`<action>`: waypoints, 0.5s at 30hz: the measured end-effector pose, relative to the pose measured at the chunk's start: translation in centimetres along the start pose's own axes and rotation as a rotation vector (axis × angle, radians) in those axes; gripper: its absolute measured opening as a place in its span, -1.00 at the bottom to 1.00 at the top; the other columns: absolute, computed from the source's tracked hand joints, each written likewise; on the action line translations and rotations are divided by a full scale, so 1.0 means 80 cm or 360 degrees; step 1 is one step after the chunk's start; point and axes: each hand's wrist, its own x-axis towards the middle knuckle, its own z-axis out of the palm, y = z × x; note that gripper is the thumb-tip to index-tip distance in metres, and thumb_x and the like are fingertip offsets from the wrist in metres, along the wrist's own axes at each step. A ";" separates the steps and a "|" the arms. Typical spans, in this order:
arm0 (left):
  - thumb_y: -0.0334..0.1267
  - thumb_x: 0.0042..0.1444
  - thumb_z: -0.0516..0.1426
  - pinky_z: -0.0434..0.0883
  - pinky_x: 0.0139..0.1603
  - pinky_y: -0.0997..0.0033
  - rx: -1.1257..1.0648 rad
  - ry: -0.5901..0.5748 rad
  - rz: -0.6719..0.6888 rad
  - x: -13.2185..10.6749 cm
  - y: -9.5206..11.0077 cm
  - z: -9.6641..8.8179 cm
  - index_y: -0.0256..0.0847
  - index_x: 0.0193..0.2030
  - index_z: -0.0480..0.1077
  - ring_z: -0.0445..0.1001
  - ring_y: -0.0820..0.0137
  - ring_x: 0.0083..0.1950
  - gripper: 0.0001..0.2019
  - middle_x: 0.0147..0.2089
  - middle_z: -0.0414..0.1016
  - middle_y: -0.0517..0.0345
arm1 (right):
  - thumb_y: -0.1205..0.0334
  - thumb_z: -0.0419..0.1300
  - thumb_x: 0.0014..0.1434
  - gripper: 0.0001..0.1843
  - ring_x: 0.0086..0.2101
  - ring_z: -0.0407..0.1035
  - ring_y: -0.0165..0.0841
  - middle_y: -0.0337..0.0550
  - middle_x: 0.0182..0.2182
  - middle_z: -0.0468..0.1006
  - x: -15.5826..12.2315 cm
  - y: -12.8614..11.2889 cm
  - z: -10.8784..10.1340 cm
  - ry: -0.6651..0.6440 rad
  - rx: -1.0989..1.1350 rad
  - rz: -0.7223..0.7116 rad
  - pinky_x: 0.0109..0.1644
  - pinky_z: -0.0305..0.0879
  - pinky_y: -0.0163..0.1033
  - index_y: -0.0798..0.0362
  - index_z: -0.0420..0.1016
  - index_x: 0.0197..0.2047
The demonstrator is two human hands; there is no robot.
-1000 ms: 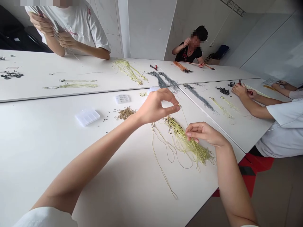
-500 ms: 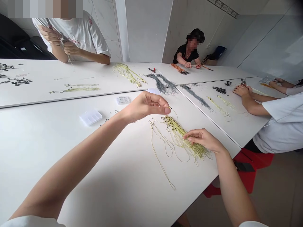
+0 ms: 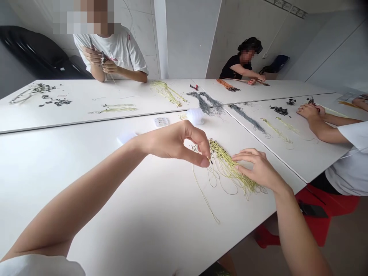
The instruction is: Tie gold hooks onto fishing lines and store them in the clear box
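My left hand [image 3: 181, 143] is closed, with thumb and forefinger pinching the end of a thin yellow-green cord. A small black piece [image 3: 211, 161] shows at the fingertips; most of that cord cannot be told from those behind it. Just beyond lies a bundle of yellow-green looped cords [image 3: 222, 153], with dark fittings at its far end. Over the bundle's near half is my right hand [image 3: 258, 168], its fingers stretched and apart, the tips at the cords. A few separate cord loops [image 3: 204, 197] lie on the table to the left of the bundle.
A clear plastic box [image 3: 126, 138] lies partly behind my left forearm, near a compartment box [image 3: 161, 122] and a crumpled clear bag [image 3: 195, 116]. Grey cord bundles [image 3: 205, 102] and red-handled pliers [image 3: 194, 87] lie farther back. Other people work across the table and at right.
My left hand has come down and nearer with the cord end. My right hand's fingers have spread from a near pinch over the bundle. The view has swung left.
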 end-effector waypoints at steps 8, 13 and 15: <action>-0.19 0.01 0.29 0.39 -0.20 0.40 0.0371 0.0080 -0.0144 -0.006 -0.064 0.029 -0.10 -0.32 0.59 0.50 0.35 -0.18 -0.91 -0.23 0.58 0.17 | -0.06 0.19 0.22 -0.63 -0.25 0.51 -0.26 -0.07 -0.31 0.63 0.014 -0.114 0.062 -0.0778 0.1302 0.0077 -0.05 0.35 -0.09 0.03 0.55 -0.07; -0.27 0.04 0.23 0.36 -0.27 0.45 0.0517 0.0069 -0.0284 -0.017 -0.130 0.047 -0.13 -0.33 0.59 0.51 0.38 -0.22 -0.91 -0.27 0.59 0.16 | 0.01 0.20 0.19 -0.71 -0.54 0.34 -0.40 -0.19 -0.58 0.50 0.022 -0.112 0.113 -0.0814 0.0979 0.0219 -0.42 0.26 -0.26 0.09 0.51 -0.34; -0.32 0.03 0.22 0.36 -0.28 0.46 0.0541 0.0087 -0.0272 -0.020 -0.144 0.053 -0.13 -0.32 0.59 0.51 0.39 -0.23 -0.90 -0.26 0.59 0.15 | 0.05 0.15 0.20 -0.74 -0.58 0.27 -0.41 -0.23 -0.61 0.46 0.023 -0.111 0.121 -0.0656 0.0505 0.0172 -0.49 0.16 -0.28 0.05 0.48 -0.39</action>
